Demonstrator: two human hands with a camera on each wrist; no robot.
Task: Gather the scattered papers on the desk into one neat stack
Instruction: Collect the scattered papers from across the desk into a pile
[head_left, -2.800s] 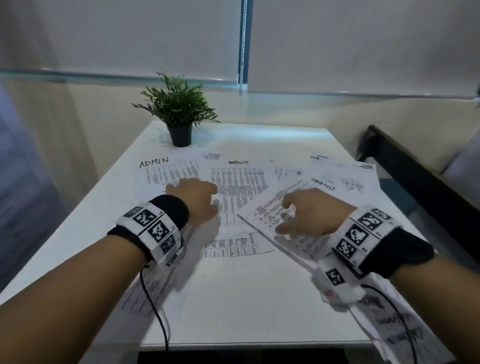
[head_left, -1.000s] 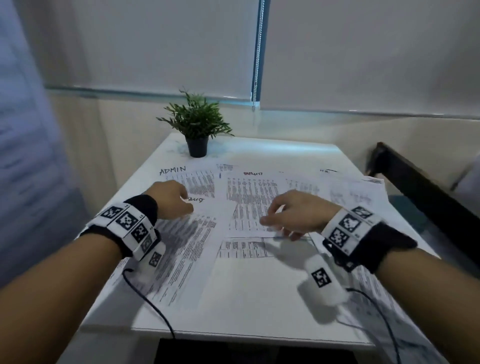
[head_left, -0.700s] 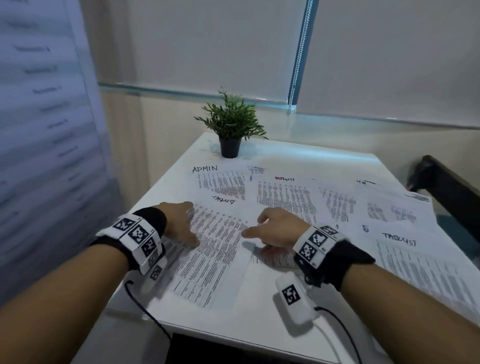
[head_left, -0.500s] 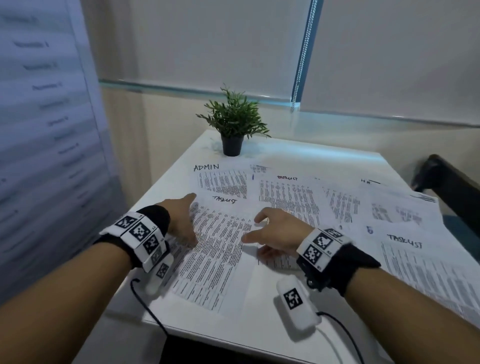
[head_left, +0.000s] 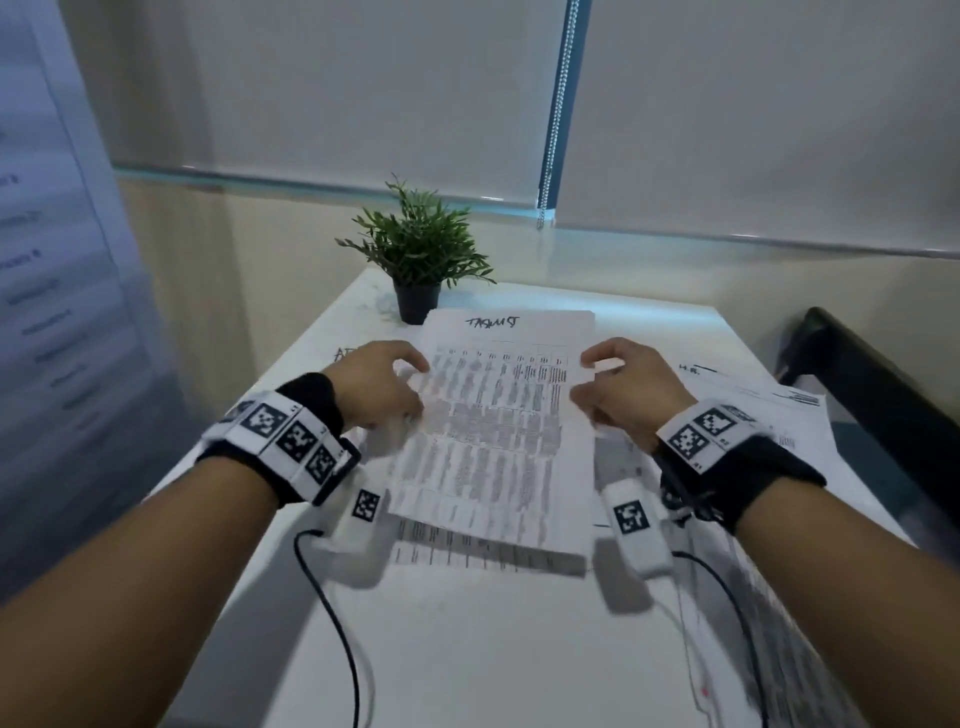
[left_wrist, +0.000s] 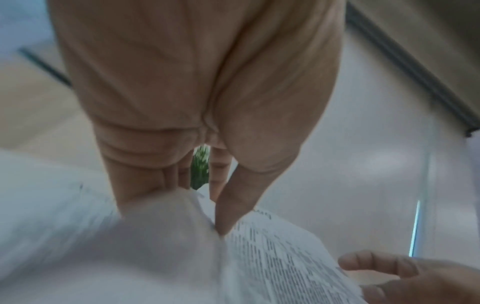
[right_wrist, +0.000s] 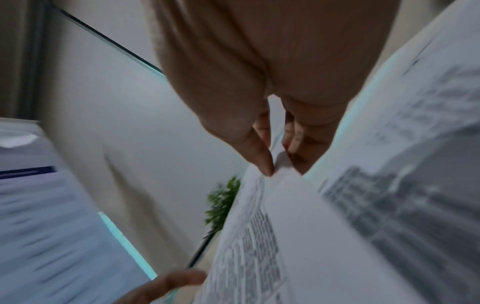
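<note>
My left hand (head_left: 376, 387) and right hand (head_left: 626, 392) pinch the sheets (head_left: 498, 436) by both side edges, lifted above the desk (head_left: 467, 639). Wrist views alone show thumbs (left_wrist: 228, 214) pressing paper; the head view shows more papers (head_left: 769, 415) lying at right.

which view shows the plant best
The head view: the plant stands whole in its dark pot at the desk's far edge, behind the lifted paper. The left wrist view shows only a green sliver between the fingers; the right wrist view shows blurred leaves beside the paper's edge.
</note>
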